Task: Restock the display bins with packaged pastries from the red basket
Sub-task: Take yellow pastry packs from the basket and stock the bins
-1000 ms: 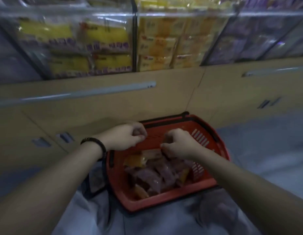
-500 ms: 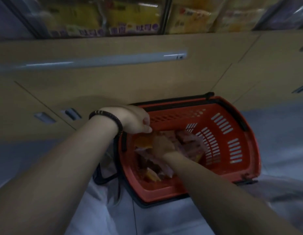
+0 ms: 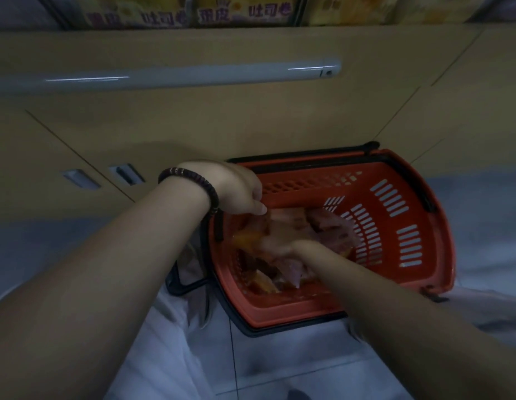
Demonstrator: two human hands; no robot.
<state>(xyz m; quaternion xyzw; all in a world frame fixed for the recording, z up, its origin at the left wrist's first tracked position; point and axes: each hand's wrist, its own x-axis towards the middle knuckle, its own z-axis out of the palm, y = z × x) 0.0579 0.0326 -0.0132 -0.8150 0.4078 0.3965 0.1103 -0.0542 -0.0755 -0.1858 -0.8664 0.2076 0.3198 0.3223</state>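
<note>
The red basket point(image 3: 395, 287) sits on the floor in front of me, partly filled with clear-wrapped pastry packets point(image 3: 329, 226), some pinkish, some orange point(image 3: 248, 236). My left hand point(image 3: 236, 192), a dark bead bracelet on its wrist, hovers over the basket's far left corner with curled fingers pinching the top edge of a packet. My right hand point(image 3: 282, 245) is down among the packets in the middle of the pile; it is blurred and half hidden, so its hold is unclear.
Beige cabinet doors point(image 3: 193, 125) with a pale rail point(image 3: 193, 75) rise behind the basket. Above them, the bottom of the display bins point(image 3: 222, 13) shows yellow and purple packages. A black basket handle point(image 3: 181, 287) lies folded at the left. My light-clothed knees flank a pale tiled floor.
My view has dropped from the bins to the basket. My right hand has gone down into the packet pile, and my left hand has moved to the basket's far left corner.
</note>
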